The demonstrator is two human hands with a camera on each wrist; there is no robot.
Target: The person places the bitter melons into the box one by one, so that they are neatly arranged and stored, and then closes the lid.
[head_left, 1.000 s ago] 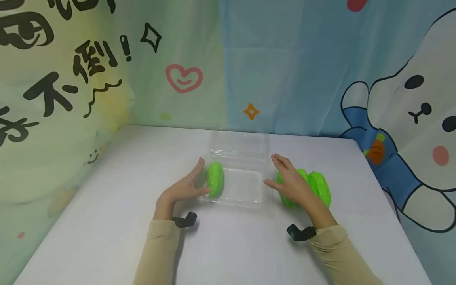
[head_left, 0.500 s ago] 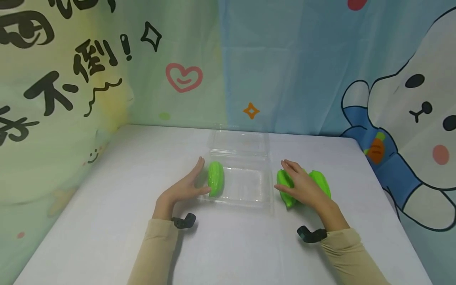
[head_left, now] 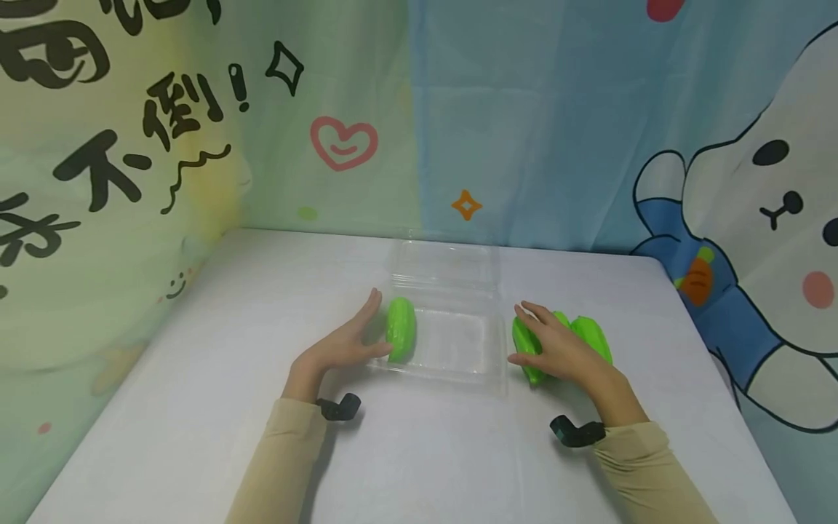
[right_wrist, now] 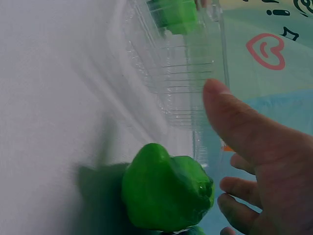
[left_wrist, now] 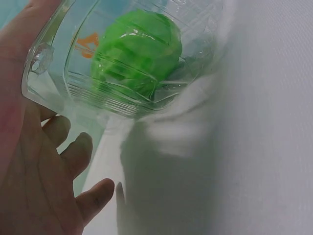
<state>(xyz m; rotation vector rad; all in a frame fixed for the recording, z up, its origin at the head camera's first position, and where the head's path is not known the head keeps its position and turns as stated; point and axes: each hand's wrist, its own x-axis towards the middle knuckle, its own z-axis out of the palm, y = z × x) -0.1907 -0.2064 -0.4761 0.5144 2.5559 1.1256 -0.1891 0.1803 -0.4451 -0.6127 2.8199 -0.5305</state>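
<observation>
Clear box (head_left: pixel 455 342), thin see-thru plastic w/ fine ribs, on white table (head_left: pixel 419 466) approx midway btwn L & R edges, nearer the far edge; its lid (head_left: pixel 447 263), same plastic, lies open twd that edge. Inside, along box's L wall: glossy green piece (head_left: pixel 402 330), elongated w/ rounded ends. R of box, twd table's R edge: a second green piece (head_left: pixel 526 338), smooth & shiny w/ chunky rounded lobes, & other green pieces (head_left: pixel 592 338), partly hidden behind R hand (head_left: pixel 563 354). R hand: thumb & fingers apart, above the second green piece; gap btwn fingers & piece shows in R wrist view. L hand (head_left: pixel 343 344): thumb well away from fingers, which are loosely extended; at box's L wall, thumb by near L corner; can't tell if it touches the rim.
</observation>
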